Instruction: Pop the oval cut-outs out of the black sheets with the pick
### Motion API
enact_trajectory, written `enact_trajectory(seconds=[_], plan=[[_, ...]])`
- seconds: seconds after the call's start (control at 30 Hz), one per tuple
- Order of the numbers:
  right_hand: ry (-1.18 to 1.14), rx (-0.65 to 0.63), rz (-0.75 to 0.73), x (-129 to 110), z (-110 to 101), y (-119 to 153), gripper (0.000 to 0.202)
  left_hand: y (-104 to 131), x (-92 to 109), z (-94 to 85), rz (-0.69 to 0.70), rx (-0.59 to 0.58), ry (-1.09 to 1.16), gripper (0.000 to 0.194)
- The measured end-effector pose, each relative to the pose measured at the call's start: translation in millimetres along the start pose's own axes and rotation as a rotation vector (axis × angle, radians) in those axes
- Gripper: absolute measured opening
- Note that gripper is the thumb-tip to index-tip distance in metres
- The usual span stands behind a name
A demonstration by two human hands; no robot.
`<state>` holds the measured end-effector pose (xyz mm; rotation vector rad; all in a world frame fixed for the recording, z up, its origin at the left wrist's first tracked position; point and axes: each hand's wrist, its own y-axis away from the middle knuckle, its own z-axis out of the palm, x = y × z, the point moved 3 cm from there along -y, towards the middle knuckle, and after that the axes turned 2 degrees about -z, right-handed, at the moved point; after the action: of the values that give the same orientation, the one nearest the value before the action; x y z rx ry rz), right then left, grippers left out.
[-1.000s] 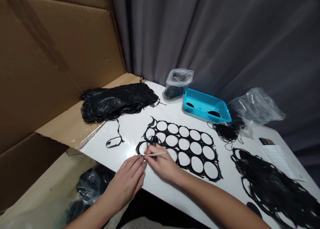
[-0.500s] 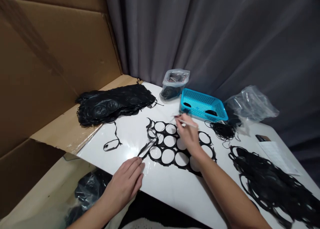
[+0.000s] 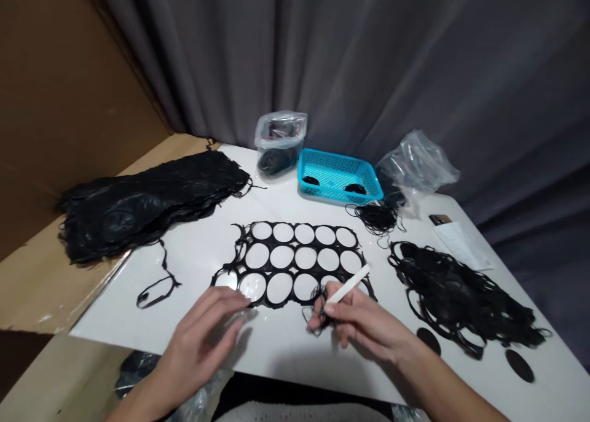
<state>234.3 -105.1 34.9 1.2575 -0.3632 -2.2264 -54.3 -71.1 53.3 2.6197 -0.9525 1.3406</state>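
Black holed sheet (image 3: 294, 273): mid-frame, left strip now flat, likely easier to reach | right hand (image 3: 362, 320): back from its top edge, lower centre, pinching white stick (image 3: 349, 284), black loops (image 3: 319, 292) | left hand (image 3: 203, 327): fingers loosely spread, lower left

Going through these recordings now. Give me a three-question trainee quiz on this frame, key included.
1. Multiple choice: which hand holds the white stick? a) left b) right
2. True or false: the blue basket has black items inside it.
3. Fill in: the black sheet with round holes lies on the ____ table.

Key: 1. b, the right hand; 2. true; 3. white.
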Motion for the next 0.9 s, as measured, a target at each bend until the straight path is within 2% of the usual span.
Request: enact_trajectory(seconds=[0.13,0.2,0.3,0.43,0.5,0.6,0.67,0.73,0.8,0.9], plan=[[-0.116,-0.227,0.15,22,22,13,0.039,-23,28,37.3,-0.131,-0.402,0.321,0.091],[-0.106,-0.334,0.191,20,32,17,0.039,-37,39,53.5,-0.153,-0.529,0.475,0.103],[-0.038,-0.404,0.186,2,40,22,0.036,-62,48,70.8,-0.157,-0.662,0.7,0.105],[0.037,-0.35,0.016,-38,32,25,0.038,-94,54,82.8,-0.201,-0.761,1.049,0.092],[0.087,-0.329,-0.053,-55,21,26,0.04,-105,60,86.5,-0.176,-0.735,1.163,0.09],[0.173,-0.271,-0.111,-73,2,26,0.037,-116,69,96.8,-0.141,-0.671,1.134,0.085],[0.211,-0.239,-0.146,-85,-8,24,0.036,-125,74,105.0,-0.154,-0.602,1.079,0.072],[0.257,-0.222,-0.179,-99,-15,20,0.035,-141,75,108.2,-0.21,-0.462,1.05,0.054],[0.29,-0.184,-0.244,-117,-18,16,0.035,-162,74,102.6,-0.266,-0.296,1.009,0.044],[0.279,-0.108,-0.398,-146,-22,8,0.039,-194,77,81.2,-0.278,-0.132,1.0,0.045]])
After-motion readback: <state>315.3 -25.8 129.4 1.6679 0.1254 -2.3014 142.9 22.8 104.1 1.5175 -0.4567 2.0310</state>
